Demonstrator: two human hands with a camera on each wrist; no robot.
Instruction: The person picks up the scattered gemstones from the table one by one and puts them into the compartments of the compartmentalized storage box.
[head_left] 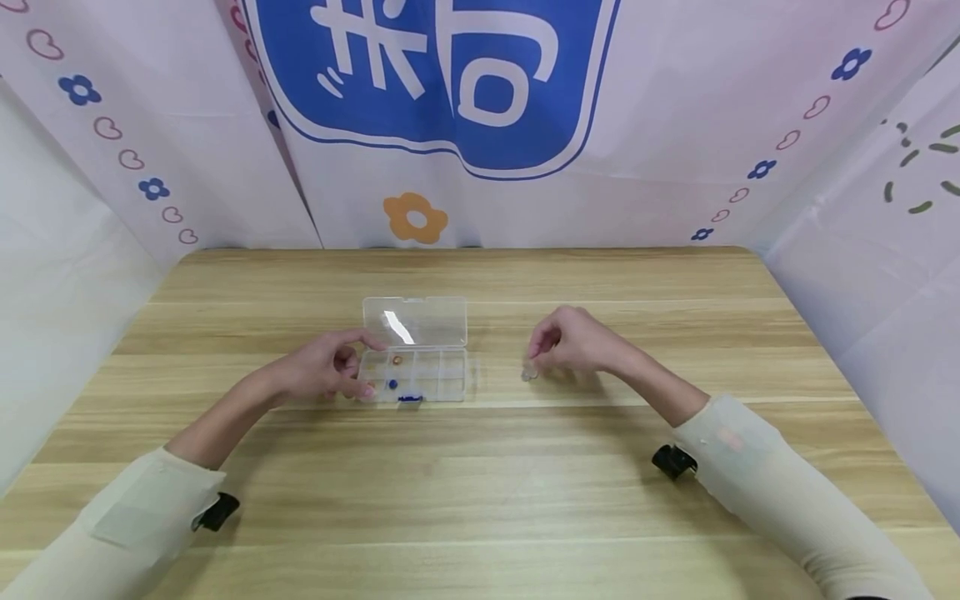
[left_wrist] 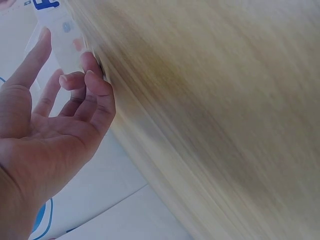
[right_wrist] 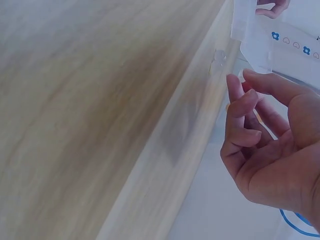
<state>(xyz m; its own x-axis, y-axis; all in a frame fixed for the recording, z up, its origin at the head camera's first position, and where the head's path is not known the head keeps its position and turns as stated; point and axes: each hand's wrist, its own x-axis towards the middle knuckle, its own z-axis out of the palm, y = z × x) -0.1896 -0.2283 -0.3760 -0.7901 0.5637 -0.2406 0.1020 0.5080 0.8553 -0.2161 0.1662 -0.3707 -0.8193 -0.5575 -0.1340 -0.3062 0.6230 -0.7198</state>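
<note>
The compartment box [head_left: 452,388] is touched by the loosely spread left hand [head_left: 324,367]; at the clear bits [head_left: 530,372] on the bench [head_left: 480,492], the right hand's [head_left: 573,340] grip cannot be judged. Picking-up seems under way, a fine pinch being needed.

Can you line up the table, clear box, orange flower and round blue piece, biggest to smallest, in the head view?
Table
Clear box
Orange flower
Round blue piece

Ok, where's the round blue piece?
Head view: the blue piece lies in the left half of the clear box, near the left hand, below the orange piece.
</note>
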